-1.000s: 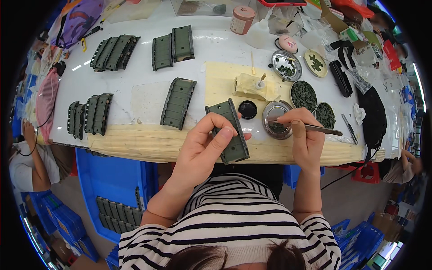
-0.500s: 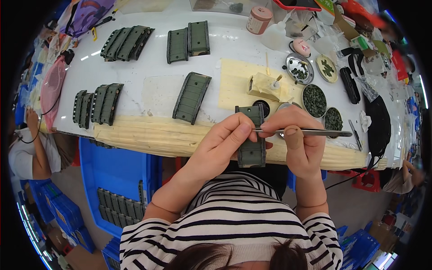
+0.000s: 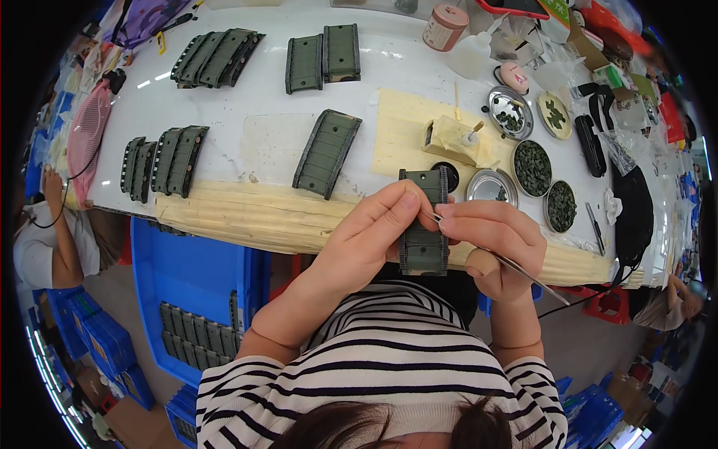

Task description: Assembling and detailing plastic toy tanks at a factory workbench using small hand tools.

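Observation:
My left hand is closed around a dark green ribbed model panel, held upright near the table's front edge. My right hand grips metal tweezers, whose tips meet my left fingertips at the panel's right edge. Whatever sits between tips and fingers is too small to make out. Just beyond stand a small dark round pot and a shallow metal tin. A similar curved green panel lies to the left of the held one.
More green panels stand in groups at the far left and centre. Tins of small green pieces are at the right, beside a masking-tape-covered block. Below the table edge, a blue crate holds more panels. Other people sit at both sides.
The tweezers have swung from nearly level to slanting down to the right. My right hand has turned with them, uncovering the shallow tin. The view has shifted slightly.

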